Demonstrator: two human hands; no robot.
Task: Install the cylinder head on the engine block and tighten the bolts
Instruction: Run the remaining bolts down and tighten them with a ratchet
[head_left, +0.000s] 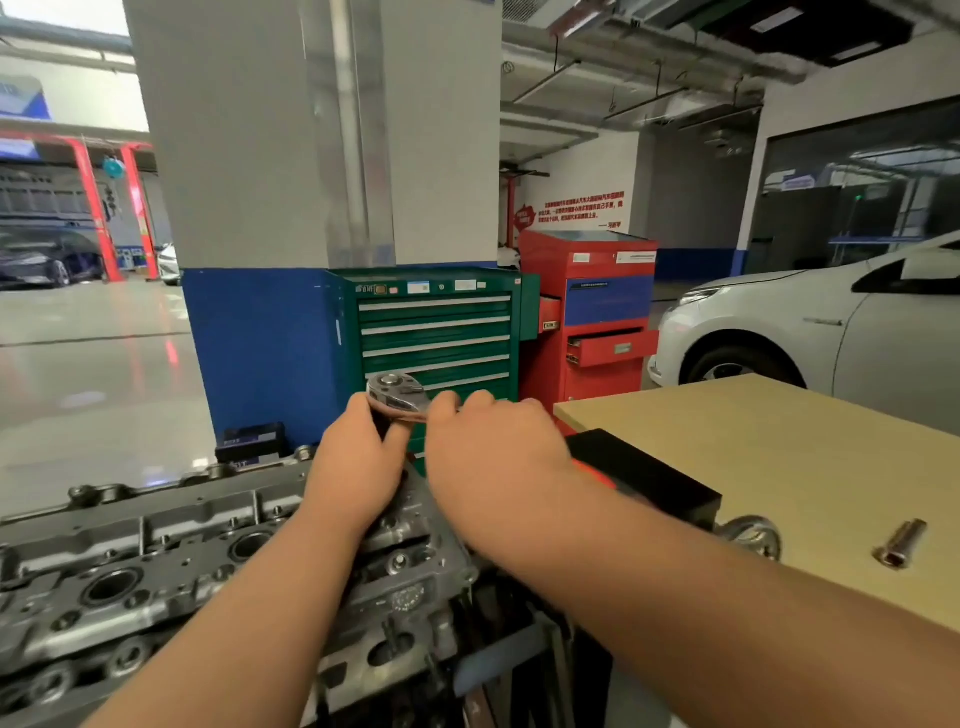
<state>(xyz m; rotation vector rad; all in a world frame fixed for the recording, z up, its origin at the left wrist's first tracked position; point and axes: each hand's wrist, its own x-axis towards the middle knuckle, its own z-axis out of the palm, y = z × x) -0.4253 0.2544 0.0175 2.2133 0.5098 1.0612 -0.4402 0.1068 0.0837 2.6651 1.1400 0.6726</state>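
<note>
The grey metal cylinder head lies across the lower left, on the engine. A chrome ratchet wrench stands above the head's right end. My left hand grips the part just under the ratchet's head, which the hand hides. My right hand is curled round the ratchet's handle, to the right of the left hand. What the tool sits on is hidden by both hands.
A tan wooden table stands at the right with a loose socket and a black box on it. Behind are a green tool cabinet, a red tool cabinet, a blue-and-white pillar and a white car.
</note>
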